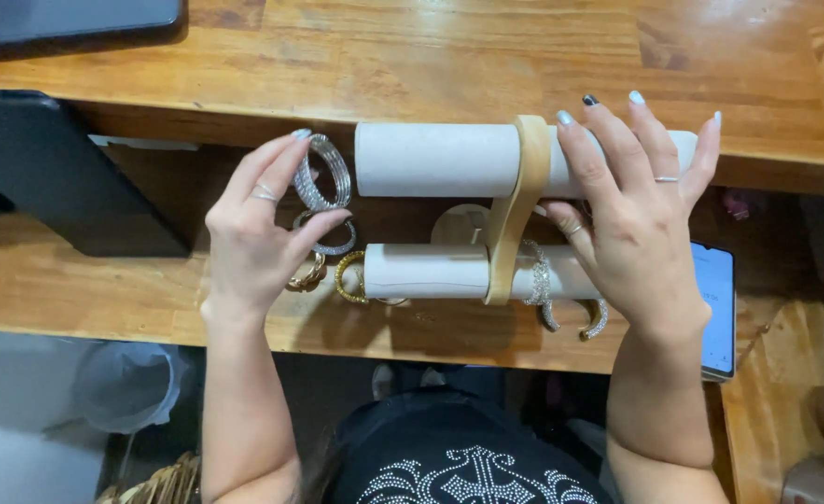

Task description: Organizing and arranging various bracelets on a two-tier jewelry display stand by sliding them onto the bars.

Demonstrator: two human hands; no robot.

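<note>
Bangle pinched in left hand just off the upper roll's free end, near the desk's front edge; right hand lies open over the stand, steadying it.

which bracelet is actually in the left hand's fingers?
The wide silver coil bracelet, pinched by the left hand beside the upper white roll. The other bracelets sit lower, by the lower roll.
</note>
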